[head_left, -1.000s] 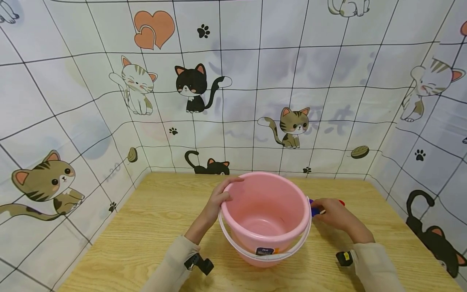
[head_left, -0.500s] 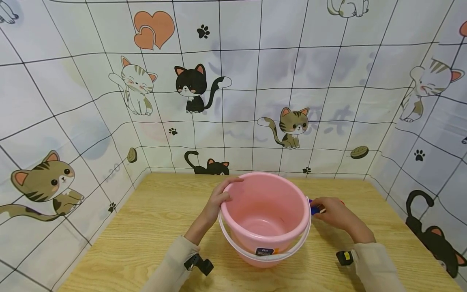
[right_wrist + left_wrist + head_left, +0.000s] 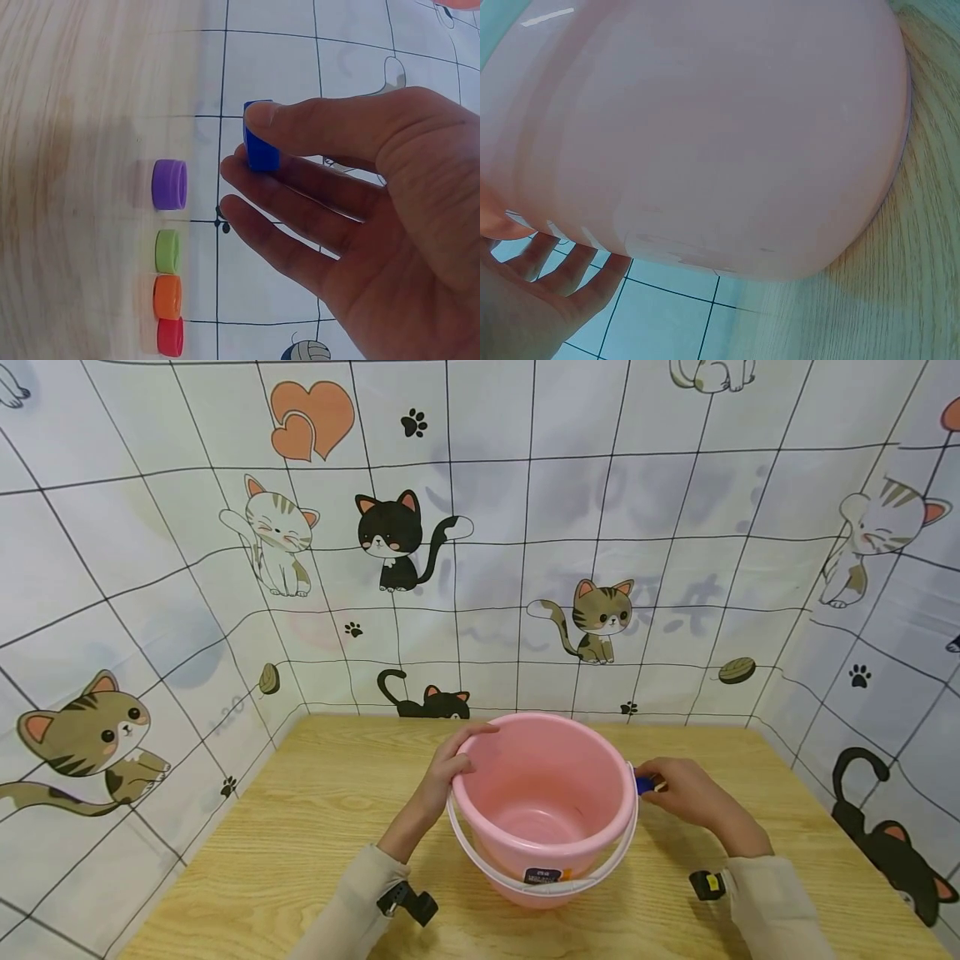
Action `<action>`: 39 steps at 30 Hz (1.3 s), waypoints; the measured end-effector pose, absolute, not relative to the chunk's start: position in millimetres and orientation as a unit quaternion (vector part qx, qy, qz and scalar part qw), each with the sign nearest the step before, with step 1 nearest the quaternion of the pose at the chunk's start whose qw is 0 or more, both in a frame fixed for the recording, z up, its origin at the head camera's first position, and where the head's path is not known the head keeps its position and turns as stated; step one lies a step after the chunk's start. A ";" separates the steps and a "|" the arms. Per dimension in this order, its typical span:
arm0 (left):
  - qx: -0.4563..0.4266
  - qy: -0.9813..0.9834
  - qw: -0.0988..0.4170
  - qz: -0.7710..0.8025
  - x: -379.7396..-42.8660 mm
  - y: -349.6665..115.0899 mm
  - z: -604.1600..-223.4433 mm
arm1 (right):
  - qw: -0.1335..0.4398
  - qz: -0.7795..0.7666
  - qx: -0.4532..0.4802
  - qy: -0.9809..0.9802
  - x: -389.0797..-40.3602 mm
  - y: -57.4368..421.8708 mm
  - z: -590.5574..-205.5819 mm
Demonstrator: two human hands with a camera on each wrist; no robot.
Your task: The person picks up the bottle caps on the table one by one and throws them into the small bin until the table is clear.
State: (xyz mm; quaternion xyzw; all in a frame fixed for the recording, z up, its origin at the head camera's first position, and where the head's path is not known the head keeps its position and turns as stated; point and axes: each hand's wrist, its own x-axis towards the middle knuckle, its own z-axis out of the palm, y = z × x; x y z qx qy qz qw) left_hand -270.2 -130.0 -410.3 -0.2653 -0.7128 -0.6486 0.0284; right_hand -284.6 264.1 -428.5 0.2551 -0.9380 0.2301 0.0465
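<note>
A pink bucket (image 3: 540, 772) stands on the wooden table, its white handle hanging down over the near side. My left hand (image 3: 438, 785) grips the bucket's left rim; in the left wrist view its fingers (image 3: 585, 289) lie along the outer wall. Beyond the bucket's right side, my right hand (image 3: 686, 793) pinches a small blue block (image 3: 262, 146) between thumb and fingers. The right wrist view shows that block raised off the table. In the head view the bucket rim and the fingers hide part of it.
Purple (image 3: 169, 184), green (image 3: 167, 251), orange (image 3: 167, 297) and red (image 3: 170, 336) ring-like pieces stand in a row on the table in the right wrist view. A cat-patterned, grid-lined sheet (image 3: 495, 577) surrounds the table at the back and sides.
My right hand has risen slightly with the blue block, and the red piece that peeked out beside it is now hidden in the head view. The left hand and bucket stay put.
</note>
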 end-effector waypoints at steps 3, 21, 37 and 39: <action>-0.264 -0.717 0.033 -0.645 -270.5 -129.6 -410.1 | 0.050 0.233 0.261 -0.935 -283.6 263.8 -426.6; -0.265 -0.716 0.032 -0.645 -270.1 -129.4 -410.0 | 0.059 0.223 0.261 -0.937 -282.2 261.6 -420.3; -0.265 -0.715 0.031 -0.647 -271.4 -129.9 -411.3 | 0.082 0.201 0.274 -0.937 -273.5 253.1 -402.3; -0.264 -0.715 0.031 -0.647 -271.0 -130.0 -411.3 | 0.081 0.200 0.273 -0.937 -273.1 252.7 -401.7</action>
